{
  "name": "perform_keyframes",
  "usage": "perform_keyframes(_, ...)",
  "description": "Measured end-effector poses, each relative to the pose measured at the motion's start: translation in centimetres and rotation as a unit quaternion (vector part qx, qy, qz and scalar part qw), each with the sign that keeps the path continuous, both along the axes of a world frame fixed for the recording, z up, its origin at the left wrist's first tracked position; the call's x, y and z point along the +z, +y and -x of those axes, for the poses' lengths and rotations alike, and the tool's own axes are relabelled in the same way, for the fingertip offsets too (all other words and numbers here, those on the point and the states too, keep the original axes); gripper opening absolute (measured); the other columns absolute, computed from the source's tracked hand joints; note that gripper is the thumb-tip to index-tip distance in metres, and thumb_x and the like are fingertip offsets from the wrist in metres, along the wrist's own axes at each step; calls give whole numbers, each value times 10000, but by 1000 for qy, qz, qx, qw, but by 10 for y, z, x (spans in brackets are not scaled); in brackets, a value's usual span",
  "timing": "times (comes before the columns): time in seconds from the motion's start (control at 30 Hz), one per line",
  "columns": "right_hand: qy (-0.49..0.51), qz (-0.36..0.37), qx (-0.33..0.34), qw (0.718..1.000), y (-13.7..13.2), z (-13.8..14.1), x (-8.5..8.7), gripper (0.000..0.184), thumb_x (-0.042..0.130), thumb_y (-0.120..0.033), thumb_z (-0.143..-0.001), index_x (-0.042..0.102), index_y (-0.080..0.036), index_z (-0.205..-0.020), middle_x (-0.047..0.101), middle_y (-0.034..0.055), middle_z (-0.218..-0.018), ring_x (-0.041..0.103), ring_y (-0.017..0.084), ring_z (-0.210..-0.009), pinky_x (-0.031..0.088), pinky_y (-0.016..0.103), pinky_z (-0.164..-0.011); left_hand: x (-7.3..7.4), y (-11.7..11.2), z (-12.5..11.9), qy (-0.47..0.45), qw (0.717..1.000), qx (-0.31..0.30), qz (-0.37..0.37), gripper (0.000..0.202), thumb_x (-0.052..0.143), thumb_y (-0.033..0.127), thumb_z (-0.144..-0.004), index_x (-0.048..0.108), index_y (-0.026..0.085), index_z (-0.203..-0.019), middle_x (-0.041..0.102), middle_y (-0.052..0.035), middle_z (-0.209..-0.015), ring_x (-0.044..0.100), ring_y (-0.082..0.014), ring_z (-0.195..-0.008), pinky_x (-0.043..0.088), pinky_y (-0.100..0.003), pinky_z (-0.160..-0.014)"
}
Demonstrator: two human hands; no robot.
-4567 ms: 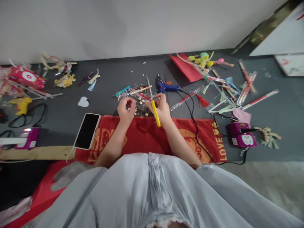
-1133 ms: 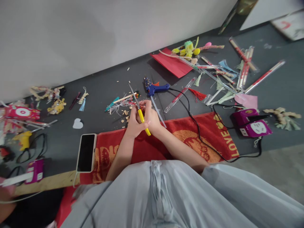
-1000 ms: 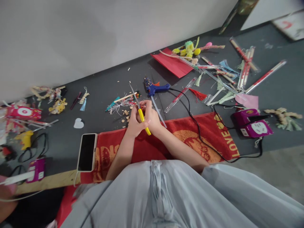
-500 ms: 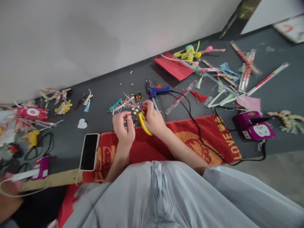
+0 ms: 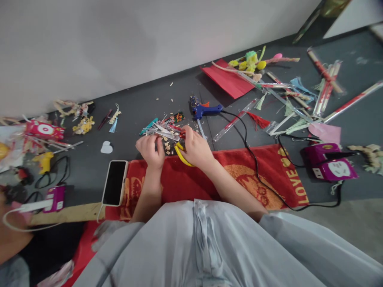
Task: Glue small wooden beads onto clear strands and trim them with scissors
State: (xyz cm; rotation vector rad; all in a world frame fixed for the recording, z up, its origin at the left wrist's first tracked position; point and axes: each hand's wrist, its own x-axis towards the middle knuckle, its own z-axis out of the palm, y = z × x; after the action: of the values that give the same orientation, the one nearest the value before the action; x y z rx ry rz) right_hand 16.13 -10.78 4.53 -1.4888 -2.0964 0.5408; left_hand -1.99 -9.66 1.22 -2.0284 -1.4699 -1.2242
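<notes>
Right hand point(image 5: 197, 148) grips yellow scissors point(image 5: 181, 157); left hand point(image 5: 152, 152) curled — contents unclear. Small pieces point(image 5: 168, 147) look cut already; how many remain — unclear

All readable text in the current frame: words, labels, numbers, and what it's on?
"LOVE": red towel, right end.
Too small or blurred to read: markings on the right purple box, left purple box and red packet.
No other legible text.
</notes>
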Motion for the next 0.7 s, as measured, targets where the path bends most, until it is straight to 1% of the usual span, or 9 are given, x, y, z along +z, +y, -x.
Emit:
perform_keyframes(0.13, -11, -7, 13, 1000, -2, 2, -3, 556, 439, -470, -901, 377, -52, -1263, 618, 185, -1184, 604, 328, -1053, 501, 437, -895, -8, 0, 3, -7, 1000, 0, -24, 131, 522, 247, -879, 634, 181, -891, 643, -66, -774, 577, -189, -811, 417, -354, -792)
perform_keyframes(0.33, 9, -22, 26, 999, -3, 4, -10, 603, 373, -537, -911, 369, -54, -1272, 607, 209, -1201, 599, 326, -1054, 494, 448, -899, -15, -2, 3, -44, 999, -4, 21, 214, 468, 315, -900, 637, 194, -851, 634, -68, -772, 581, -199, -823, 397, -386, -812)
perform_keyframes(0.53, 24, -42, 28, 998, -3, 3, -12, 624, 416, -569, -880, 380, -73, -1257, 601, 205, -1195, 588, 332, -1073, 489, 460, -906, -23, 0, 1, -76, 997, -21, 18, 251, 466, 354, -905, 642, 200, -818, 625, -65, -770, 580, -202, -851, 391, -385, -818)
perform_keyframes(0.63, 21, -52, 25, 998, -2, 3, -14, 646, 428, -597, -867, 384, -74, -1243, 607, 200, -1167, 585, 318, -1072, 483, 447, -924, -25, 2, -2, -90, 995, -33, 8, 268, 462, 363, -910, 648, 197, -813, 634, -65, -771, 582, -200, -847, 391, -382, -821)
perform_keyframes(0.7, 18, -59, 19, 998, -1, 3, -16, 640, 425, -617, -861, 395, -87, -1220, 618, 191, -1132, 592, 311, -1049, 488, 445, -910, -26, 3, -5, -91, 995, -38, 7, 273, 459, 354, -914, 653, 195, -807, 643, -65, -768, 589, -199, -846, 396, -382, -826)
